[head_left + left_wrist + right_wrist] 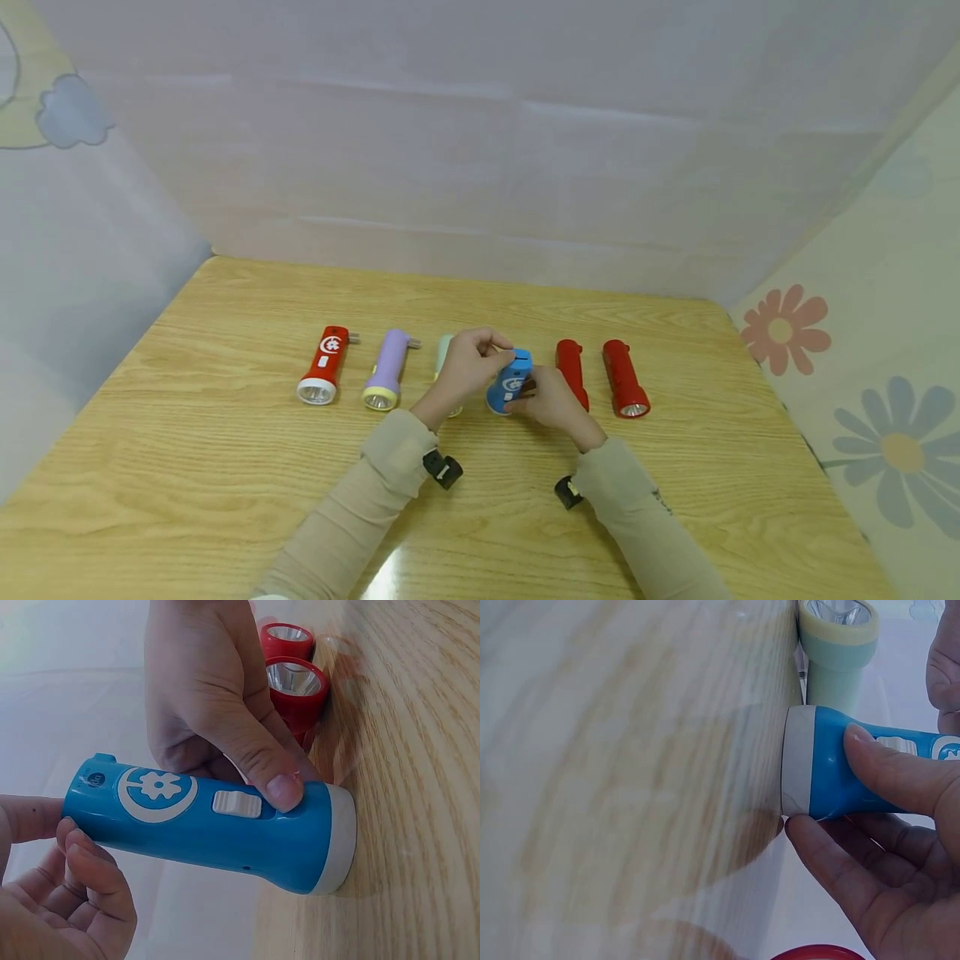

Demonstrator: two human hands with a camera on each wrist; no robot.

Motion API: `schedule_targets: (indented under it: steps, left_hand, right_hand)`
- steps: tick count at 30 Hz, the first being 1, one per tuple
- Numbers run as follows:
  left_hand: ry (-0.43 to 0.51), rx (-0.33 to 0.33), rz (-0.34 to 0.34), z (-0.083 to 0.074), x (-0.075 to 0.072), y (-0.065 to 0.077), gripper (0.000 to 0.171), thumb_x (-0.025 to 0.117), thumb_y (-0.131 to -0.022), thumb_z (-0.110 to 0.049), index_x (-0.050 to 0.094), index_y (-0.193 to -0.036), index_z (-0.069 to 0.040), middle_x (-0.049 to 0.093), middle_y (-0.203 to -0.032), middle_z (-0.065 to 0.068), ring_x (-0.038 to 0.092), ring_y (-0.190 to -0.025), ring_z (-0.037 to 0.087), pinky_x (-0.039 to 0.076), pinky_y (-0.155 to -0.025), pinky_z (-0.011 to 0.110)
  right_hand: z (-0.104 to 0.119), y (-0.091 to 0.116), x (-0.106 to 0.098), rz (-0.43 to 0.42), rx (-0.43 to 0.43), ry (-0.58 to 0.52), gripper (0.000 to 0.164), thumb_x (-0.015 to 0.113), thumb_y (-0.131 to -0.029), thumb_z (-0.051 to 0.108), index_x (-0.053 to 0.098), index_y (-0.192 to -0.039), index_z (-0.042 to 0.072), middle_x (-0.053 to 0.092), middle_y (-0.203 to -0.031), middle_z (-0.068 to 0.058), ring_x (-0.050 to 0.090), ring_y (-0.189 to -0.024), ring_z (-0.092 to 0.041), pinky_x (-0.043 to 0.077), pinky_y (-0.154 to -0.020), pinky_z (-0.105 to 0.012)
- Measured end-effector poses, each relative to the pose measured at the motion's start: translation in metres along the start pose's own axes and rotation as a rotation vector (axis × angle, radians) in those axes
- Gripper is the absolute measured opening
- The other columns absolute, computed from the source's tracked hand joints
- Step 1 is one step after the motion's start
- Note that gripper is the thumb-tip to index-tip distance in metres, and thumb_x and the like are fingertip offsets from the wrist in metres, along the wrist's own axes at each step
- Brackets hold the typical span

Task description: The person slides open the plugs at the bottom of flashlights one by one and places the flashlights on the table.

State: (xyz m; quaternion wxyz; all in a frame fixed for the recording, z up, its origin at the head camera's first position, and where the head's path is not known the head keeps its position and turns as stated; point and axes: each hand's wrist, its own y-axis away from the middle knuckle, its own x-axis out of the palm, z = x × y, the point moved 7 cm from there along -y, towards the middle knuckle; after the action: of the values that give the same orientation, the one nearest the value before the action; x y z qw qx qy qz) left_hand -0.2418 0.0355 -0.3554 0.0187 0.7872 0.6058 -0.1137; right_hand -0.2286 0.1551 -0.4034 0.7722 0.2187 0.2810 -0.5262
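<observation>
A blue flashlight (513, 385) with a white lens ring stands nearly upright, lens end down at the table. White slide switch (237, 803) and a round flower emblem (158, 794) show on its side. My right hand (553, 398) grips the lower body, thumb beside the switch and fingers around the back. At the top end, the fingertips of my left hand (467, 367) pinch the tail edge. Behind the left hand, a pale green flashlight (838, 667) with a yellow ring is partly hidden.
Left on the wooden table (225, 467) lie a red flashlight with white ring (326, 362) and a purple one (389, 362), metal plug prongs sticking out of both. To the right lie two all-red flashlights, one (570, 367) partly behind the right hand, the other (624, 375) farther right.
</observation>
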Motion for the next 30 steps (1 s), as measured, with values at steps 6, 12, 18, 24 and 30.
schedule_targets:
  steps: [6,12,18,24,30]
  left_hand:
    - [-0.010,-0.004,0.000,0.0001,0.0000,-0.0010,0.007,0.064,-0.084,-0.005,0.067,-0.088,-0.001,0.054,-0.058,0.004,0.044,-0.048,0.011,0.035,-0.043,0.022]
    - [-0.020,-0.003,0.001,-0.0002,-0.0004,-0.0012,0.007,0.064,-0.083,-0.005,0.067,-0.087,0.000,0.054,-0.058,0.004,0.045,-0.048,0.011,0.036,-0.044,0.022]
    - [-0.039,-0.005,0.001,-0.0017,-0.0010,-0.0008,0.007,0.064,-0.084,-0.006,0.067,-0.087,-0.001,0.053,-0.058,0.003,0.045,-0.048,0.011,0.036,-0.044,0.022]
    - [-0.058,0.003,0.004,-0.0013,-0.0015,-0.0017,0.006,0.065,-0.083,-0.006,0.068,-0.086,-0.002,0.054,-0.057,0.003,0.047,-0.047,0.012,0.036,-0.043,0.022]
    - [-0.061,0.032,-0.010,-0.0013,-0.0009,-0.0029,0.005,0.066,-0.082,-0.006,0.068,-0.084,-0.002,0.054,-0.056,0.002,0.047,-0.047,0.011,0.037,-0.043,0.023]
  right_hand:
    - [0.0018,0.0001,-0.0008,0.006,-0.007,-0.003,0.035,0.074,-0.074,0.003,0.059,-0.103,-0.007,0.064,-0.097,-0.016,0.063,-0.088,-0.029,0.051,-0.076,-0.037]
    - [0.0033,0.0002,-0.0013,0.006,-0.025,-0.007,0.035,0.074,-0.073,0.002,0.059,-0.103,-0.008,0.064,-0.096,-0.017,0.064,-0.087,-0.030,0.052,-0.075,-0.036]
    - [0.0023,-0.0003,-0.0004,0.004,-0.021,-0.011,0.036,0.074,-0.073,0.002,0.059,-0.104,-0.008,0.064,-0.097,-0.017,0.063,-0.087,-0.030,0.052,-0.075,-0.036]
    - [0.0030,-0.0005,-0.0003,0.001,-0.016,0.001,0.034,0.075,-0.073,0.002,0.060,-0.102,-0.007,0.065,-0.094,-0.016,0.064,-0.085,-0.029,0.052,-0.074,-0.036]
    - [0.0035,-0.0002,-0.0006,0.000,0.000,0.006,0.033,0.075,-0.072,0.003,0.060,-0.100,-0.006,0.065,-0.093,-0.015,0.064,-0.085,-0.028,0.052,-0.074,-0.036]
